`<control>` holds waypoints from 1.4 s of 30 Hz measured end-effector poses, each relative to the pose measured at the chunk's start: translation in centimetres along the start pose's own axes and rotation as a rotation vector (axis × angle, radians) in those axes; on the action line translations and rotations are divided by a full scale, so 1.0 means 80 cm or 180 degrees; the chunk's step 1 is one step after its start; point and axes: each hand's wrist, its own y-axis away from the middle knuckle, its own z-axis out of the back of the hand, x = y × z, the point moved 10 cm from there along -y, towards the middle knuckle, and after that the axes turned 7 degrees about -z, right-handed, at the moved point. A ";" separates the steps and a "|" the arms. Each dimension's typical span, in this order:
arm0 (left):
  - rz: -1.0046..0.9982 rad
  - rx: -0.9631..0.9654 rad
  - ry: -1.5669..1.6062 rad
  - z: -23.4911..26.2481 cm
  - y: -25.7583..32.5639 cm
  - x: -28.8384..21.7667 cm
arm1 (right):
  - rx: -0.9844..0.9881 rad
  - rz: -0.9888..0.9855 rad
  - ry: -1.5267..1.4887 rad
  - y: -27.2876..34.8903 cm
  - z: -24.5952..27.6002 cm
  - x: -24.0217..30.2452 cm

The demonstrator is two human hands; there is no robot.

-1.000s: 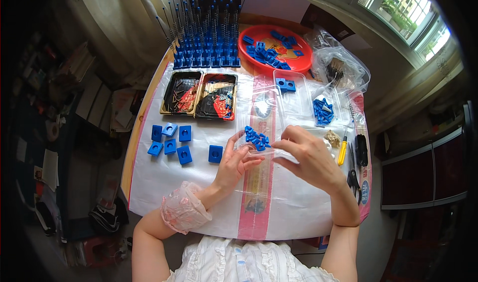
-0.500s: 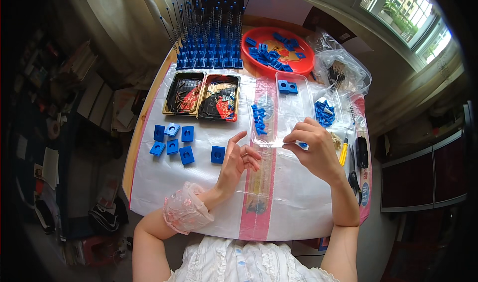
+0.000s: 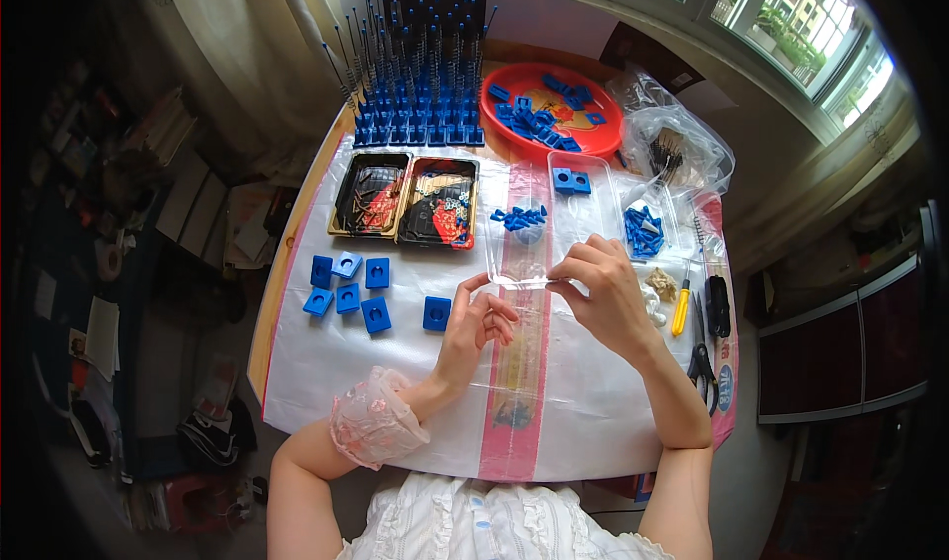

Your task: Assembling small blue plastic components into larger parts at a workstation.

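My right hand pinches the near right corner of a clear plastic tray. Inside that tray, small blue cone-tipped plastic pieces lie bunched toward its far side. Beside the tray's near left corner is my left hand, its fingers loosely bent and apart, the index fingertip close to or touching the rim. It holds nothing that I can see. Just left of it lies one blue square block with a round recess. Several more such blocks are grouped farther left.
Beyond stand a black two-part box of small metal parts, a rack of blue holders with upright springs, and a red basin of blue parts. On the right are a tray of blue pieces, a yellow-handled screwdriver and scissors.
The blue pieces in the clear tray have shifted from a long row on its left to a bunch at its far side. My right hand moved slightly left; my left index finger lowered toward the tray.
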 end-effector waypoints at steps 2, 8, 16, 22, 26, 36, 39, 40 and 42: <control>0.0055 -0.0003 -0.0013 0.000 0.002 0.002 | -0.0048 -0.0006 0.0004 -0.006 -0.002 -0.004; 0.0037 0.0012 -0.0003 -0.003 0.001 0.001 | -0.0355 0.0210 0.0136 -0.027 -0.022 -0.018; 0.0133 -0.0005 -0.0043 -0.004 0.002 0.002 | -0.0463 0.0405 0.0293 -0.044 -0.054 -0.027; 0.0183 0.0001 -0.0006 -0.002 0.002 0.008 | -0.0403 0.0381 0.0458 -0.045 -0.077 -0.041; 0.0204 0.0034 -0.0056 -0.003 0.001 0.010 | -0.0303 0.0345 0.0636 -0.043 -0.092 -0.045; 0.0302 0.0117 -0.0160 -0.002 0.002 0.014 | -0.0053 0.0293 0.1073 -0.047 -0.110 -0.056; 0.0310 0.0116 -0.0140 -0.002 0.001 0.015 | -0.0036 0.0312 0.1257 -0.049 -0.115 -0.057; 0.0322 0.0117 -0.0139 -0.003 0.001 0.015 | -0.0039 0.0329 0.1287 -0.050 -0.117 -0.057; 0.0340 0.0112 -0.0139 -0.003 0.002 0.015 | -0.0072 0.0358 0.1313 -0.051 -0.120 -0.058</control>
